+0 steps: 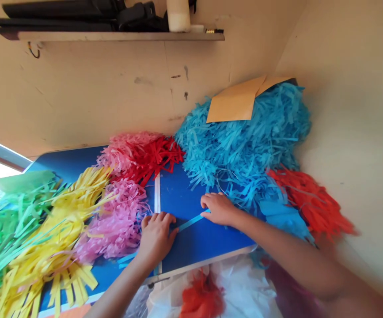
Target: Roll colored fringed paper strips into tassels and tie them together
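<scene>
A thin light blue paper strip point(190, 222) lies stretched across the dark blue table point(207, 240) between both hands. My left hand point(156, 236) rests knuckles up on the strip's left end, fingers curled and pressed down on it. My right hand point(219, 208) holds the right end with curled fingers, beside the big heap of blue shredded paper point(244, 141). More of the blue strip point(127, 258) shows left of my left wrist.
Heaps of cut paper fringe crowd the table: pink point(118, 221), red point(153, 154), yellow point(52, 238), green point(5, 221), orange point(310, 198). A brown card point(237, 104) lies on the blue heap. A white seam point(157, 194) splits the table. A shelf point(111, 35) hangs overhead. White plastic with orange paper point(204, 296) lies below the table edge.
</scene>
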Motion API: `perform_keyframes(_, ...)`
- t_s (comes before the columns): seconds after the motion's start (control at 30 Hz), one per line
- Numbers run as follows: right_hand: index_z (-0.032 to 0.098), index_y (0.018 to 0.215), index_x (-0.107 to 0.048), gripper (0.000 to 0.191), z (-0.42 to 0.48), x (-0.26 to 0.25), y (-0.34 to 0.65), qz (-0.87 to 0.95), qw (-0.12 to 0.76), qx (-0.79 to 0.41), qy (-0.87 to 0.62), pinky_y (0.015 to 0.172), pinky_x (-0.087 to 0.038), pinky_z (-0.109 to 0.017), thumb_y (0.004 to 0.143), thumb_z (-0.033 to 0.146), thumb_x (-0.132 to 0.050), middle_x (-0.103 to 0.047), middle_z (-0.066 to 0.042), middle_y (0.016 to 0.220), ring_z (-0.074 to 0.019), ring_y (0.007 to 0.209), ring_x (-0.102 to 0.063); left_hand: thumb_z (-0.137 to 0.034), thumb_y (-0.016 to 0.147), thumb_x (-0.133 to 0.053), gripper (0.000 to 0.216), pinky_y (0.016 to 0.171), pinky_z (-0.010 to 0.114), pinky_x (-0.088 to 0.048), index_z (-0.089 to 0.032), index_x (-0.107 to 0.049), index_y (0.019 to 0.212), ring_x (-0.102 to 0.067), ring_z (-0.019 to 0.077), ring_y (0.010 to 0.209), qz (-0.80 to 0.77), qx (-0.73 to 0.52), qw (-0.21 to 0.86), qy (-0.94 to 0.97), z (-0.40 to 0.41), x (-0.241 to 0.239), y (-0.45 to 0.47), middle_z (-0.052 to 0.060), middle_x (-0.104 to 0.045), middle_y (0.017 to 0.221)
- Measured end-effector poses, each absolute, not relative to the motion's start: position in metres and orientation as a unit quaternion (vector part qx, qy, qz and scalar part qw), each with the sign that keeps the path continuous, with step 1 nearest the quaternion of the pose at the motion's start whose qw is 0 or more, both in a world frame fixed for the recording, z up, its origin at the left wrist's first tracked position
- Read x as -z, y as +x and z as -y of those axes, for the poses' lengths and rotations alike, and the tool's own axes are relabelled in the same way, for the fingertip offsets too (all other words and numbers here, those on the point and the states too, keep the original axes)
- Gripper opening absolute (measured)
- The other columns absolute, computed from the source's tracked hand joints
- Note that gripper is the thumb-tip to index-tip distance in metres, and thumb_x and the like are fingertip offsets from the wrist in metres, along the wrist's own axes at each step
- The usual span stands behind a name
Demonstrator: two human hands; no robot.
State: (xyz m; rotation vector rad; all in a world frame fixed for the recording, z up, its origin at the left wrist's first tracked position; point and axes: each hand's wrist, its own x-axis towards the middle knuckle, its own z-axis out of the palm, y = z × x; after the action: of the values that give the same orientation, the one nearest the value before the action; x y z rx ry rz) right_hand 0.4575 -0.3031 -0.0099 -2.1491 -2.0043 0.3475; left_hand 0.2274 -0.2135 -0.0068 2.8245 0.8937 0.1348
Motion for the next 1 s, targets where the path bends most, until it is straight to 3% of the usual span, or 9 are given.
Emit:
perform_keyframes(0.13, 0.021, 0.088, -0.068, 0.007, 0.310, 0.003, 0.448, 0.806, 0.085, 0.009, -0.586, 0.091, -0.029, -0.045, 0.089, 0.027, -0.066, -0.068, -0.005, 0.099, -0.0252, 0.102, -0.052, -0.016, 0.091, -0.055, 0.026, 0.099, 0.052, -0.030, -0.034, -0.072, 0.097, -0.057, 0.0264, 0.101, -0.195, -0.093, 0.010, 0.976, 0.221, 0.010, 0.228, 0.001, -0.070, 0.098)
perform_keyframes(0.23, 0.018, 0.084, -0.067, 0.014, 0.309, 0.010, 0.437, 0.849, 0.082, 0.069, -0.517, 0.094, -0.027, -0.047, 0.093, 0.026, -0.060, -0.068, -0.004, 0.087, -0.0233, 0.093, -0.052, -0.013, 0.088, -0.056, 0.022, 0.101, 0.053, -0.029, -0.028, -0.073, 0.089, -0.057, 0.0276, 0.102, -0.156, -0.106, -0.010, 0.982, 0.224, 0.011, 0.233, 0.003, -0.071, 0.093)
perform_keyframes(0.33, 0.016, 0.077, -0.066, 0.024, 0.304, 0.021, 0.426, 0.855, 0.062, 0.115, -0.502, 0.089, -0.030, -0.045, 0.094, 0.012, -0.050, -0.065, -0.005, 0.078, -0.0210, 0.080, -0.052, -0.012, 0.084, -0.058, 0.019, 0.105, 0.054, -0.026, -0.024, -0.072, 0.080, -0.057, 0.0276, 0.103, -0.147, -0.117, 0.009, 0.982, 0.225, 0.009, 0.240, 0.004, -0.071, 0.088)
perform_keyframes(0.5, 0.014, 0.080, -0.066, 0.021, 0.291, 0.026, 0.422, 0.849, 0.040, 0.104, -0.516, 0.082, -0.033, -0.042, 0.093, 0.011, -0.050, -0.065, -0.008, 0.080, -0.0221, 0.080, -0.053, -0.018, 0.083, -0.062, 0.011, 0.107, 0.054, -0.026, -0.021, -0.070, 0.075, -0.059, 0.0275, 0.102, -0.161, -0.126, 0.018, 0.979, 0.224, 0.003, 0.248, 0.005, -0.071, 0.083)
perform_keyframes(0.7, 0.015, 0.089, -0.065, 0.017, 0.295, 0.018, 0.419, 0.810, 0.073, 0.053, -0.579, 0.082, -0.033, -0.041, 0.091, 0.031, -0.059, -0.066, -0.008, 0.093, -0.0239, 0.091, -0.052, -0.014, 0.089, -0.054, 0.020, 0.103, 0.050, -0.029, -0.021, -0.067, 0.076, -0.060, 0.0242, 0.095, -0.179, -0.157, -0.022, 0.971, 0.226, 0.013, 0.247, 0.004, -0.071, 0.082)
perform_keyframes(0.87, 0.017, 0.080, -0.063, 0.024, 0.309, 0.029, 0.420, 0.822, 0.084, 0.107, -0.553, 0.080, -0.030, -0.039, 0.097, 0.013, -0.046, -0.063, -0.005, 0.081, -0.0213, 0.082, -0.050, -0.015, 0.094, -0.052, 0.022, 0.101, 0.048, -0.029, -0.023, -0.068, 0.081, -0.062, 0.0217, 0.093, -0.183, -0.170, -0.034, 0.968, 0.228, 0.022, 0.234, 0.001, -0.073, 0.086)
perform_keyframes(1.0, 0.020, 0.083, -0.066, 0.026, 0.323, 0.037, 0.439, 0.811, 0.131, 0.108, -0.561, 0.083, -0.028, -0.038, 0.099, 0.014, -0.047, -0.066, -0.003, 0.082, -0.0200, 0.087, -0.051, -0.015, 0.094, -0.053, 0.021, 0.099, 0.048, -0.029, -0.026, -0.070, 0.091, -0.062, 0.0227, 0.097, -0.186, -0.161, -0.018, 0.969, 0.226, 0.028, 0.215, 0.000, -0.074, 0.089)
